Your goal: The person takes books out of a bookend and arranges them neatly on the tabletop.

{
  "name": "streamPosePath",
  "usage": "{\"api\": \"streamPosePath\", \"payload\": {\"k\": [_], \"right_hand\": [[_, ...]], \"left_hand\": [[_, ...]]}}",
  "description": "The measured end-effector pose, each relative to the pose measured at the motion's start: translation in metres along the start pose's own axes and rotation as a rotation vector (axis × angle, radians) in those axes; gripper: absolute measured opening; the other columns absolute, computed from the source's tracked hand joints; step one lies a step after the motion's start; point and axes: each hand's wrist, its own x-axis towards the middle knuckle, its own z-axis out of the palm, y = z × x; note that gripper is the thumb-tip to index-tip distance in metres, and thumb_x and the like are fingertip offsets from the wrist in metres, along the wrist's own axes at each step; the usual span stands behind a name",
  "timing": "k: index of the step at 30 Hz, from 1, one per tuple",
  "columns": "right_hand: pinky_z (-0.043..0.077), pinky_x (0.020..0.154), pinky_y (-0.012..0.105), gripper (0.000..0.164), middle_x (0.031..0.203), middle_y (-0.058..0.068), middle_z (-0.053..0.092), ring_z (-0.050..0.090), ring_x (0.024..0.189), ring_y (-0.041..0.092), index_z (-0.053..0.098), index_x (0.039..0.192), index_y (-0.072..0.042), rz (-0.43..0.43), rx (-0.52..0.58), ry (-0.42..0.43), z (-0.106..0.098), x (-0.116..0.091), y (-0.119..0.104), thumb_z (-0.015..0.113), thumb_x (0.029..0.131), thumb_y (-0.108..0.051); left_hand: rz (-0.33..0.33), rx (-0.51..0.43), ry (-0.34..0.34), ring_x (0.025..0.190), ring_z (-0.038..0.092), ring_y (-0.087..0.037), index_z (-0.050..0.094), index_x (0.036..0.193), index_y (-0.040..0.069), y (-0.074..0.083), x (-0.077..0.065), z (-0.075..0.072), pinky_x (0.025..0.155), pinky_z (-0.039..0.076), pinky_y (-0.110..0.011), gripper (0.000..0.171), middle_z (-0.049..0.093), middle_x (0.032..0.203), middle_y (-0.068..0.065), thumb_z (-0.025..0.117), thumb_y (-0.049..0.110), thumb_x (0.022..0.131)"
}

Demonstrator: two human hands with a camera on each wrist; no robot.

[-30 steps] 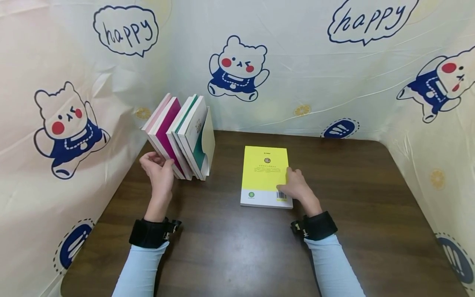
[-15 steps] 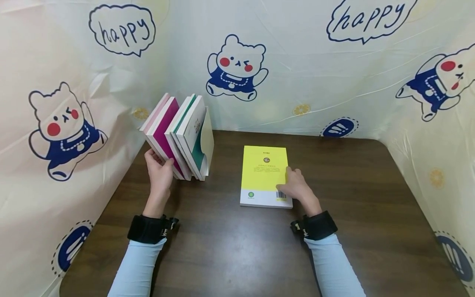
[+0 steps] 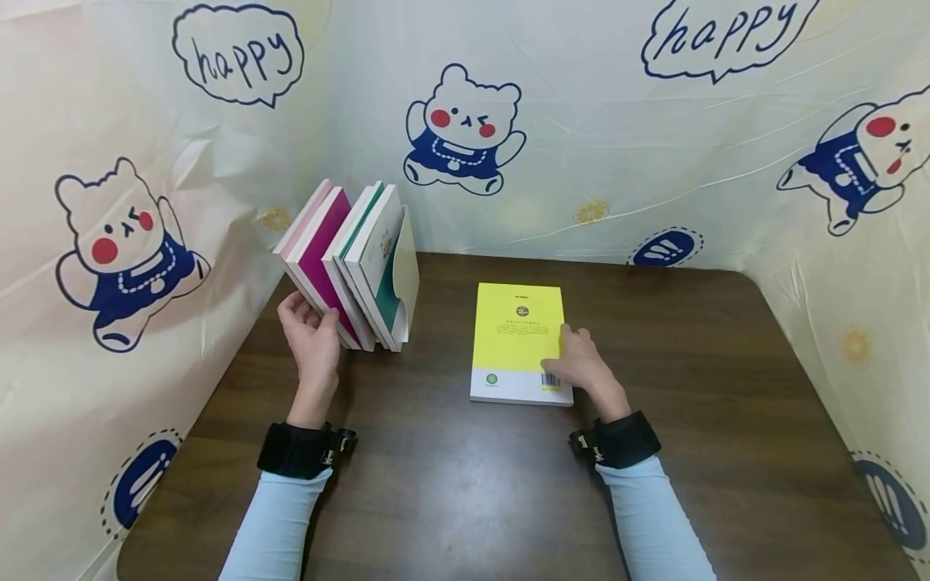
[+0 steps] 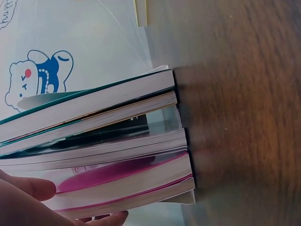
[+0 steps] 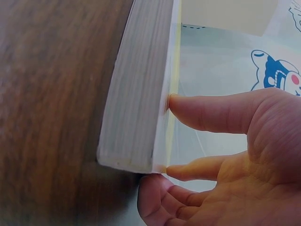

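Several books stand leaning left in a row at the left of the table. At the row's left end are a pink book [image 3: 303,216] and a magenta book [image 3: 327,258]. My left hand [image 3: 311,343] grips these two, its thumb [image 4: 40,188] at the magenta cover and its fingers round the outer side. A yellow book [image 3: 517,331] with a white lower band lies flat right of the row. My right hand [image 3: 581,361] holds its right edge, thumb [image 5: 207,113] on the cover and the other fingers curled against the side.
Right of the magenta book stand white and green books [image 3: 376,254], with a cream upright panel [image 3: 408,278] at the row's right end. Beneath everything is a brown wooden table [image 3: 465,484]. A printed sheet [image 3: 596,121] closes off the back and sides.
My left hand has shifted slightly, its fingers drawing in closer against the left end of the book row. My right hand and the yellow book stay put.
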Motion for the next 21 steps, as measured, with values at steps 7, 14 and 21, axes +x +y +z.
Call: {"api": "streamPosePath", "payload": {"k": [7,14,21], "right_hand": [[0.049,0.096,0.056,0.082,0.137,0.030,0.044,0.049,0.116,0.044,0.025,0.159,0.007,-0.004,0.002,-0.005,0.0007,0.0000,-0.0001,0.069,0.095,-0.019],[0.049,0.095,0.054,0.081,0.134,0.029,0.045,0.049,0.114,0.044,0.027,0.158,0.007,-0.010,0.008,0.001,-0.0006,-0.0008,-0.0007,0.069,0.095,-0.020],[0.049,0.095,0.056,0.083,0.134,0.030,0.044,0.049,0.115,0.044,0.024,0.160,0.008,-0.013,-0.004,-0.010,-0.0005,0.0002,0.0001,0.069,0.095,-0.020]], "left_hand": [[0.001,0.000,0.037,0.130,0.053,-0.026,0.043,0.140,0.012,-0.0031,-0.0018,-0.0015,0.113,0.045,-0.045,0.039,0.051,0.144,-0.014,0.058,0.004,0.105],[0.001,0.026,0.078,0.124,0.057,-0.026,0.051,0.135,0.012,-0.0074,0.0008,-0.0037,0.108,0.050,-0.044,0.036,0.057,0.136,-0.010,0.065,0.008,0.102],[0.001,0.030,0.103,0.116,0.060,-0.024,0.056,0.132,0.010,-0.0082,0.0022,-0.0065,0.097,0.051,-0.034,0.034,0.059,0.126,-0.005,0.069,0.007,0.100]]}}
